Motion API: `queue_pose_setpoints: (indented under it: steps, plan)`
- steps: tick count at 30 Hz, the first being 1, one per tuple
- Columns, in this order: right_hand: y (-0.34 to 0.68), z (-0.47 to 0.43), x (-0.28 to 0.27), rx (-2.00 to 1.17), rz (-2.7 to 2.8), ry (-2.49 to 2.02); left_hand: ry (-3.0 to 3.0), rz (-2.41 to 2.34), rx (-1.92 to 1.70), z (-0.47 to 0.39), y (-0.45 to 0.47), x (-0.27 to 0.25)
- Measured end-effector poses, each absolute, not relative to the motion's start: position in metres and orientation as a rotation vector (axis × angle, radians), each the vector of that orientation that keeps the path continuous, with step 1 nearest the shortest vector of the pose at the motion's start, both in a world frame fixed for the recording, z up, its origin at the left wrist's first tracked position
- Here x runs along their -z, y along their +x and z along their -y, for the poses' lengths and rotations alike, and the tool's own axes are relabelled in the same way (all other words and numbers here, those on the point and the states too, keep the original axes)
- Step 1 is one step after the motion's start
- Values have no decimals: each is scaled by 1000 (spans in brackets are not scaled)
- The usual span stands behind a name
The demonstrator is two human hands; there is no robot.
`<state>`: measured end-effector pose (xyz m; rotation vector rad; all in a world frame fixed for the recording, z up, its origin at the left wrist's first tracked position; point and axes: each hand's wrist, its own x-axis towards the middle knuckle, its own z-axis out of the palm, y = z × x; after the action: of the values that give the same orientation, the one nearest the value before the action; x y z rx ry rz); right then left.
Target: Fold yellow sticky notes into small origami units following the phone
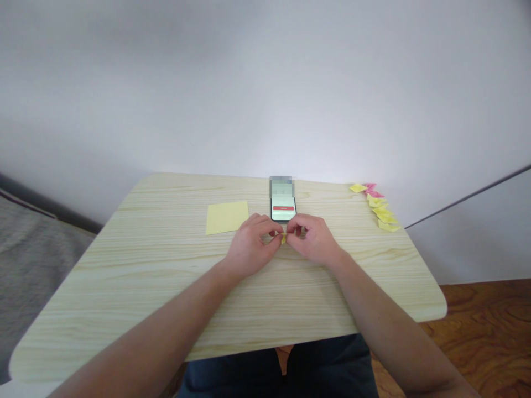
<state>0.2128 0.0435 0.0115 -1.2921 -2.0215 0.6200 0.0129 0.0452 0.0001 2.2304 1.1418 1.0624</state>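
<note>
Over the middle of the table, my left hand (255,243) and my right hand (313,237) meet with thumbs and fingers pinched. Between their fingertips is a small piece of folded yellow paper (284,238), mostly hidden by the fingers. Both hands are closed on it, one from each side. Just beyond them a phone (284,202) lies on the table with its screen lit and a red bar showing. To the left of the phone is a flat yellow sheet of paper (226,217), its near right corner beside my left hand.
Several folded paper pieces, yellow (382,214) and pink (370,188), lie in a row along the table's right edge. The pale wood-grain table (136,265) meets a white wall (265,88) at the back. Grey fabric (37,265) is at the left.
</note>
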Motion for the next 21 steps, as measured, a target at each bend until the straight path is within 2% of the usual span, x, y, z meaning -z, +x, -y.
queue_pose_setpoints:
  steps: [21]
  plan:
    - [217, -48, -13, -510, 2150, -1342, 2248, -1468, -853, -46, 10, -1]
